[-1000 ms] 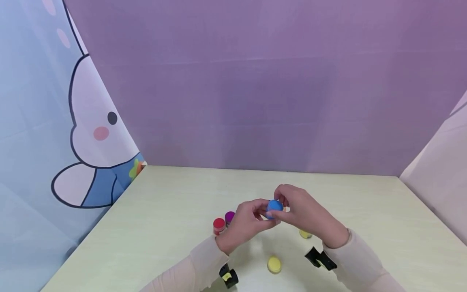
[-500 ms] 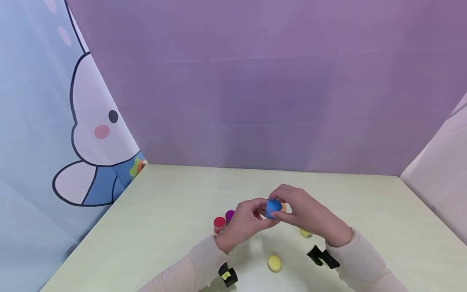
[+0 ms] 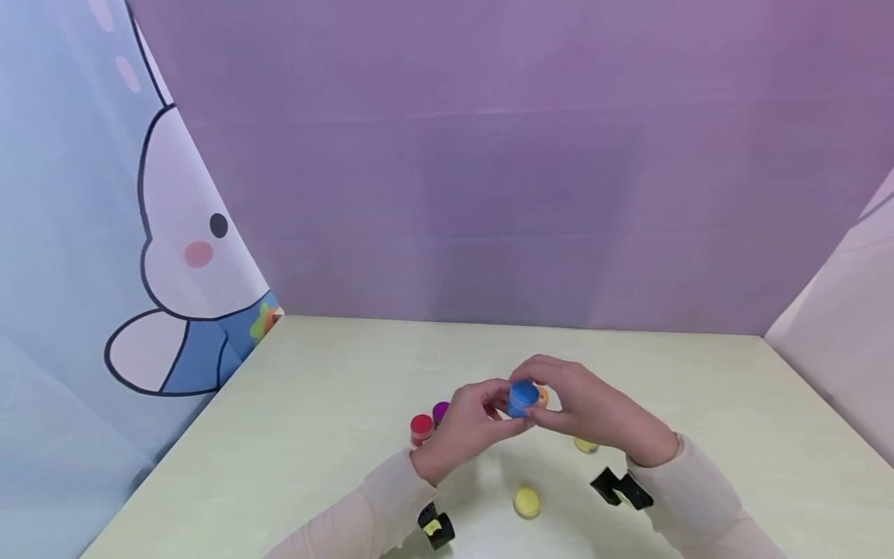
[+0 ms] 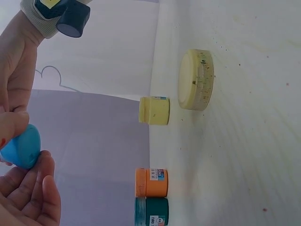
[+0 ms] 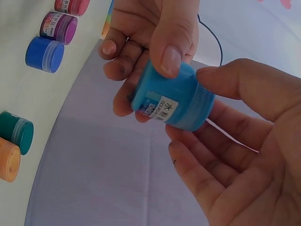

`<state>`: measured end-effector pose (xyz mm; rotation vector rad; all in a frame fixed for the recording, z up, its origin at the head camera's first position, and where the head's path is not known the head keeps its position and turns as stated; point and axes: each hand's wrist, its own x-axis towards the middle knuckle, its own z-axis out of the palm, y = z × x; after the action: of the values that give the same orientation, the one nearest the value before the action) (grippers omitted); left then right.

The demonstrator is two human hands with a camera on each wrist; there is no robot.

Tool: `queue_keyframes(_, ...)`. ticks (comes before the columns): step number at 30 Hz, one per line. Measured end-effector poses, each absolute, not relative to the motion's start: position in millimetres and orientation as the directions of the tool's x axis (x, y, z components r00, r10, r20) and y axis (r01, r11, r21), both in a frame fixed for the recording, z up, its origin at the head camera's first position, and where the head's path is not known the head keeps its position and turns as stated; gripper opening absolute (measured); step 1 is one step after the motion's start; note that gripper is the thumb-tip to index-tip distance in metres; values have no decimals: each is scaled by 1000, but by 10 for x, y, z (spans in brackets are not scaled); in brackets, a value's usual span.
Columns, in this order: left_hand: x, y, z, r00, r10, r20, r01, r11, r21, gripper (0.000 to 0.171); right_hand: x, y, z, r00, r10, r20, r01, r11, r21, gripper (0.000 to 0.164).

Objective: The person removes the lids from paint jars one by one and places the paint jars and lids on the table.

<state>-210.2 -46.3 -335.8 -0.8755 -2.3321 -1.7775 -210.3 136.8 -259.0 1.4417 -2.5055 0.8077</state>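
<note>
A small light-blue paint jar (image 3: 523,398) is held up over the table between both hands. My left hand (image 3: 469,423) grips its body, the thumb lying along the side above the printed label in the right wrist view. From the other side my right hand (image 3: 590,404) holds the lid end (image 5: 197,110) between thumb and fingers. The lid is on the jar, which lies tilted in the right wrist view. Below the hands, a flat round yellow container (image 3: 527,502) with a speckled clear side rests on the table, and a pale yellow jar (image 4: 155,110) stands beyond it.
Red (image 3: 421,427) and purple (image 3: 439,411) jars stand left of the hands, beside a dark blue jar (image 5: 44,54). An orange jar (image 4: 151,182) and a green jar (image 4: 151,212) stand side by side. A purple backdrop (image 3: 517,194) rises behind the table.
The blue jar has shifted slightly left. My right hand's fingers have moved left around the lid, and the orange jar behind now shows more.
</note>
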Motion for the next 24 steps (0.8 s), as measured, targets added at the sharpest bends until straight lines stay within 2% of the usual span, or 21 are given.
queue_keyframes(9,-2112,-459,-3365,-841,377,387,471,160,868,26,-2083,1323,-2613,-614,-667,423,-785,463,-411,28)
queue_keyframes(16,-2113,-468,-3379,-854,368,368,453,175,874,28,-2090,1294,-2634,-701,-608,373,-710,544,-447,25)
queue_keyframes(24,-2139,-464,-3384,-843,374,387,472,169,865,27,-2110,1281,-2635,-713,-602,361,-698,562,-443,25)
